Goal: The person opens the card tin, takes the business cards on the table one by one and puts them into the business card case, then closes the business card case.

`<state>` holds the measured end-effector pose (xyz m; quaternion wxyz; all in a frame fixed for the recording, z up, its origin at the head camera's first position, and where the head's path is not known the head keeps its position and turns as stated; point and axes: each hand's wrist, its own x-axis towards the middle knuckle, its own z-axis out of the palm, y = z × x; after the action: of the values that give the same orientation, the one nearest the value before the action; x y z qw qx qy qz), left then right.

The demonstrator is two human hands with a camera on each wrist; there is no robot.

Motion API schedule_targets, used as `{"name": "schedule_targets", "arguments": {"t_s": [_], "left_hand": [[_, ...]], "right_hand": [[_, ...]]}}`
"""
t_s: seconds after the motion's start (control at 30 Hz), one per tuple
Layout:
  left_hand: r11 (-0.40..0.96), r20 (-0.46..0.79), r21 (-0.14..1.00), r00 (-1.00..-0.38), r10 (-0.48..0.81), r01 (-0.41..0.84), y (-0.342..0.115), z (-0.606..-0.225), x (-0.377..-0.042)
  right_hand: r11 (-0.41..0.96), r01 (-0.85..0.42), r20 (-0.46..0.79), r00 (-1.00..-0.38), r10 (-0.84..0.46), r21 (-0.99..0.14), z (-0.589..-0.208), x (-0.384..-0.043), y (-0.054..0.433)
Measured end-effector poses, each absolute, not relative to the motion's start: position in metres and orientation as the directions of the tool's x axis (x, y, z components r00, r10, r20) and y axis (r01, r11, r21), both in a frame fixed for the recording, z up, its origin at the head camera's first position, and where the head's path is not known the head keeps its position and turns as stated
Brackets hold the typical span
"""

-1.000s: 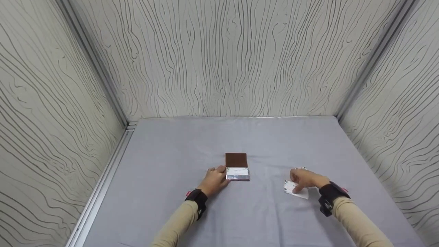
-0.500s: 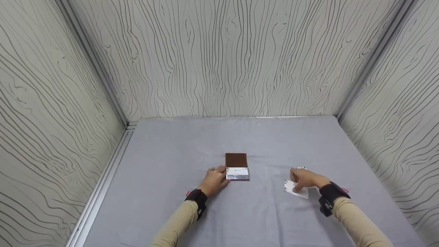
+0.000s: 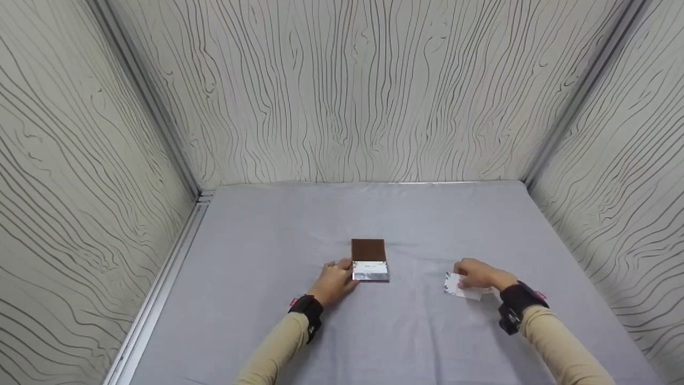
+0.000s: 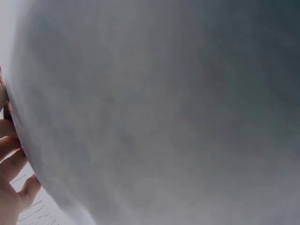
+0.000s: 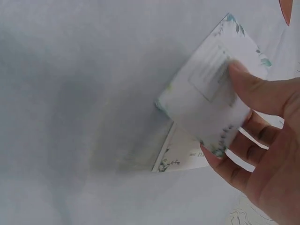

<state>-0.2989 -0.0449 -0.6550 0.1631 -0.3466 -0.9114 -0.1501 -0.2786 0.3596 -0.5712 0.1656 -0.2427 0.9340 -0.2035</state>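
A brown card case [image 3: 368, 249] lies unfolded on the cloth, with white cards [image 3: 370, 267] in its near half's clear pocket. My left hand [image 3: 332, 280] holds the case by its left side, thumb near the lower left corner. In the left wrist view the fingers [image 4: 13, 164] show at the left margin, with slivers of red between them. My right hand [image 3: 477, 275] pinches a white card [image 5: 201, 89] with a leaf print, thumb on its face and fingers underneath. Below it, a second leaf-printed card or stack [image 5: 180, 152] is partly hidden.
Grey cloth [image 3: 278, 224] with light creases covers the table. Pale walls with a wood-grain print [image 3: 347, 96] stand at the back and both sides. A metal rail [image 3: 160, 283] runs along the left edge.
My right hand has lifted slightly, and the card tilts up off the cloth with it. The left hand and the card case stay where they were.
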Motion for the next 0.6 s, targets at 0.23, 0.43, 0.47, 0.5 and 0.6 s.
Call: {"name": "schedule_targets", "arguments": {"t_s": [0.23, 0.43, 0.47, 0.5, 0.6], "left_hand": [[0.72, 0.399, 0.141, -0.705, 0.587, 0.68, -0.045, -0.654, -0.299], [0.723, 0.401, 0.135, -0.705, 0.585, 0.677, -0.045, -0.654, -0.298], [0.724, 0.403, 0.134, -0.704, 0.584, 0.677, -0.045, -0.654, -0.298], [0.724, 0.405, 0.131, -0.703, 0.584, 0.677, -0.045, -0.654, -0.298], [0.722, 0.415, 0.128, -0.698, 0.584, 0.68, -0.045, -0.653, -0.298]], "right_hand": [[0.762, -0.429, -0.15, -0.817, -0.556, -0.485, -0.567, -0.284, 0.356], [0.726, -0.473, -0.062, -0.817, -0.574, -0.5, -0.566, -0.29, 0.345], [0.725, -0.473, -0.054, -0.819, -0.572, -0.501, -0.567, -0.29, 0.342], [0.725, -0.475, -0.047, -0.82, -0.57, -0.499, -0.567, -0.291, 0.34], [0.725, -0.477, -0.027, -0.827, -0.562, -0.497, -0.568, -0.292, 0.333]]}}
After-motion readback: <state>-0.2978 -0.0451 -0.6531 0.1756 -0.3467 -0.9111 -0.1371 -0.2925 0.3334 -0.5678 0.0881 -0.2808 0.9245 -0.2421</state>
